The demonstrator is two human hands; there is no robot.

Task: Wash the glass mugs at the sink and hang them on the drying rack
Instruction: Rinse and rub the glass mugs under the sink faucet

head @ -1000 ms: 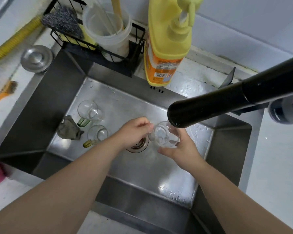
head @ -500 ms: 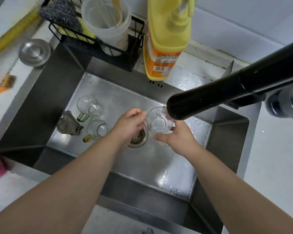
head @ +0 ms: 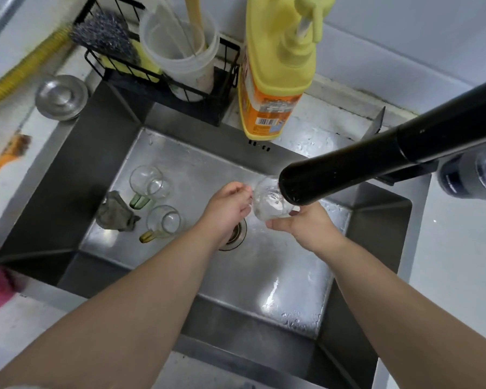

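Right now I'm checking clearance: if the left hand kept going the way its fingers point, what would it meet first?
The glass mug, already at the left hand's fingertips; the right hand holds it.

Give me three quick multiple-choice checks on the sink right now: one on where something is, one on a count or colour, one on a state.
1. Where is the grey rag?
A. on the sink floor, left of the two resting mugs
B. hanging on the faucet
C. in the wire caddy

2. How many glass mugs rest on the sink floor, unheld?
A. none
B. two
C. four

3. What is the state of the mug at the faucet?
A. lying on the drain
B. held by both hands
C. standing on the counter

Answers:
1 A, it lies crumpled on the sink floor.
2 B, the green-handled mug and the yellow-handled mug.
3 B, the left hand and right hand hold the held mug under the faucet.
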